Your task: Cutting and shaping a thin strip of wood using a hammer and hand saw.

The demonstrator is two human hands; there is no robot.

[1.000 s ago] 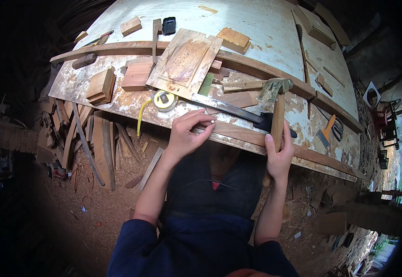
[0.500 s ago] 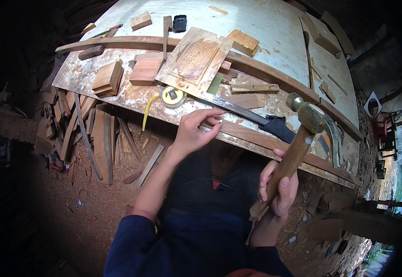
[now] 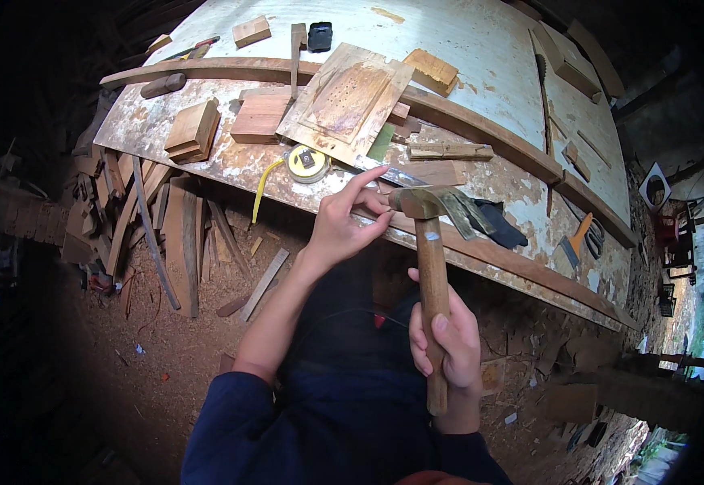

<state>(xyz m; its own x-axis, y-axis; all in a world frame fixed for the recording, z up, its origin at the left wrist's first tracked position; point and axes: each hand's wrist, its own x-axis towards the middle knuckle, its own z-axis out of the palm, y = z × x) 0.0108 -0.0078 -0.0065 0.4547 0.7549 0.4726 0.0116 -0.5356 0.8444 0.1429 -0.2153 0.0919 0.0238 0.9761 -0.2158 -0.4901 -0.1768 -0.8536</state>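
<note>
Brown wood and dull, greenish-grey metal make up the claw hammer (image 3: 430,242) in your right hand (image 3: 457,333), your fingers wrapped around the lower half of its handle. A small pale patch marks the wood just below the head, and the butt sticks out under your palm. The worn head is above the front edge of the workbench (image 3: 235,191), near the long brown wooden strip (image 3: 521,267), its curved, split claw toward the right. Its striking end covers the fingertips of your left hand (image 3: 342,226); whether they pinch anything, I cannot tell.
</note>
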